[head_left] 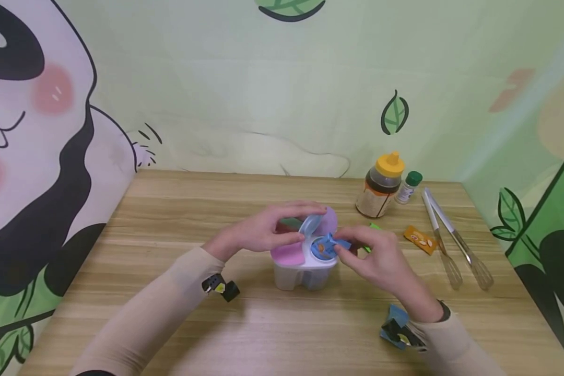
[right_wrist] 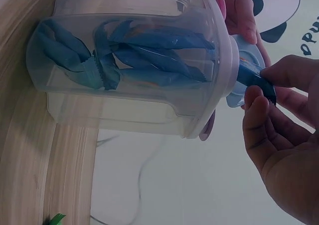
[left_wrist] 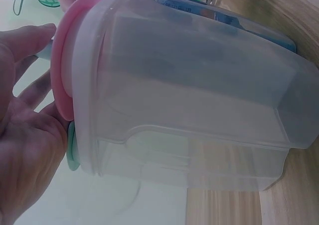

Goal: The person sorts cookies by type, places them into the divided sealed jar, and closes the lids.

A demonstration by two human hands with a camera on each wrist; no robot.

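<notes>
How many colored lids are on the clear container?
4: the pink lid at near left, the green lid behind it, the purple lid at far right, and the raised blue lid by the left hand.

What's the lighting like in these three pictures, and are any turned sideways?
Head view: bright, upright, pale sheen on the table, soft shadow beside the left sleeve; left wrist view: dimmer, sideways, the see-through container looking hazy; right wrist view: also dim and sideways, the right hand looking dark.
</notes>
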